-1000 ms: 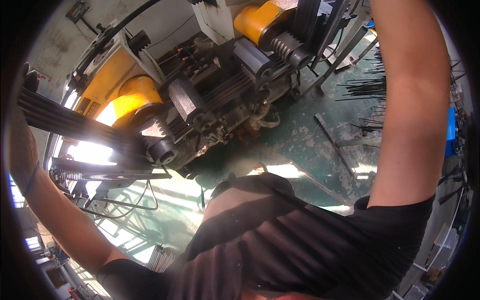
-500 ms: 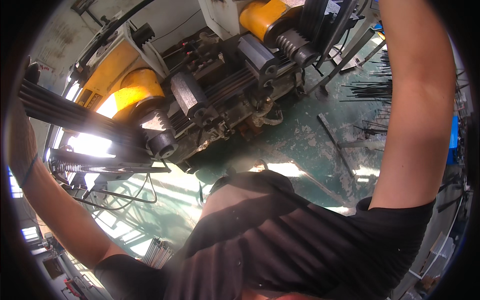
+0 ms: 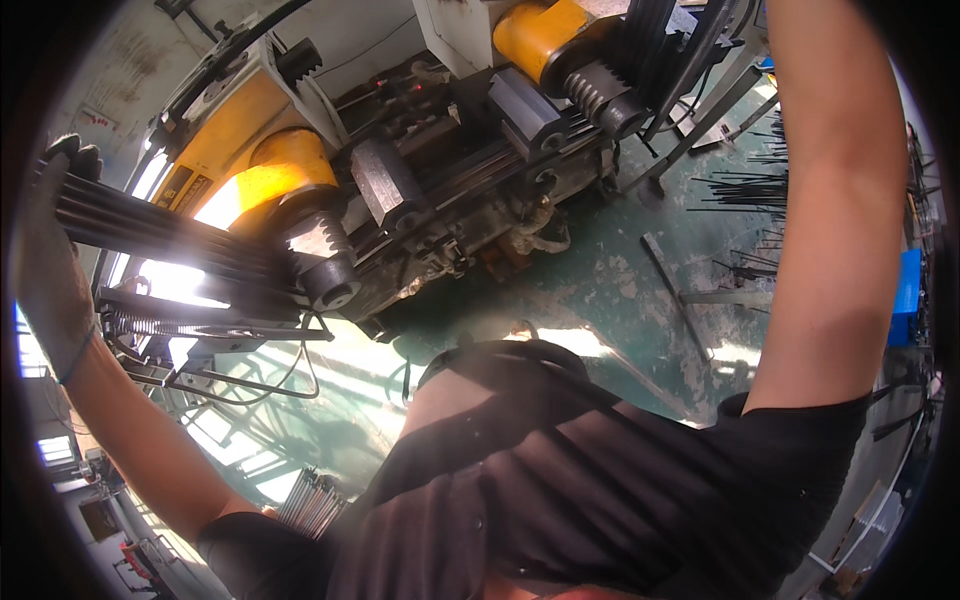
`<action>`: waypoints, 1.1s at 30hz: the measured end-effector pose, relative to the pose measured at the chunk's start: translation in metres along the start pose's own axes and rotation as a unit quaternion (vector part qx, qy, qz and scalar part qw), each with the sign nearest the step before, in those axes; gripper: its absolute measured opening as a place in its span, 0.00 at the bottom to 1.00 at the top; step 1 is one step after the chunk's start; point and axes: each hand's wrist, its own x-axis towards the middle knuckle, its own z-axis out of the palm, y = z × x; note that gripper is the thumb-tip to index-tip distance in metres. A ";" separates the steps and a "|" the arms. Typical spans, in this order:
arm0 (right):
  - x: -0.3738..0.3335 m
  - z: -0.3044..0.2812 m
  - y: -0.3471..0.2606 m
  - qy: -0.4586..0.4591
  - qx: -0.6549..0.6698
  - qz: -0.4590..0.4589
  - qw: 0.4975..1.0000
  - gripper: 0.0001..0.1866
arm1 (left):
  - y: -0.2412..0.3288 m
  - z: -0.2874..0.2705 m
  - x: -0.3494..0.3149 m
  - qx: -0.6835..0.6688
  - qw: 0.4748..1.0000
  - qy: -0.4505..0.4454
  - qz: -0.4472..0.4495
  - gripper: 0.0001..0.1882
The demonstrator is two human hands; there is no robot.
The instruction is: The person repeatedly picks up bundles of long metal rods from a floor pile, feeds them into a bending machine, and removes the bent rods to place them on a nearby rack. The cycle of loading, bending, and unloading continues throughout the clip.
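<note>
My left hand [image 3: 52, 225], in a grey glove with dark fingertips, grips the outer end of a bundle of long dark metal bars [image 3: 165, 222] at the far left. Its fingers curl over the top of the bars. The bundle runs inward to the yellow machine head [image 3: 285, 180] and a toothed screw-like roller [image 3: 322, 262]. My right arm [image 3: 840, 200] is stretched forward along the right side. The right hand lies beyond the upper edge, out of sight. More dark bars [image 3: 650, 45] lie by the second yellow head [image 3: 545, 40] and its ridged roller [image 3: 600, 95].
Two dark angular blocks [image 3: 385, 185] [image 3: 527, 112] sit on the machine bed between the heads. A coil spring and bent rod frame [image 3: 250, 395] stand at the left. Thin rods [image 3: 745, 190] are piled at the right, near a blue box [image 3: 906, 298]. A dark bar [image 3: 675, 295] lies on the green floor.
The view has shifted slightly, and more of my left hand and its fingers shows. The hand keeps its hold on the bars, which look nearly unmoved.
</note>
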 end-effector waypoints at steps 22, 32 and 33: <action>0.025 0.012 0.009 0.058 0.018 -0.033 0.998 0.14 | -0.080 -0.063 0.004 -0.007 0.980 -0.119 -0.158 0.15; -0.137 0.015 -0.060 0.083 0.487 -0.001 0.870 0.12 | -0.099 -0.111 -0.005 0.256 0.952 -0.168 -0.016 0.28; -0.170 0.020 -0.067 -0.076 0.460 0.113 0.877 0.09 | -0.099 -0.119 -0.005 0.297 0.938 -0.181 0.016 0.29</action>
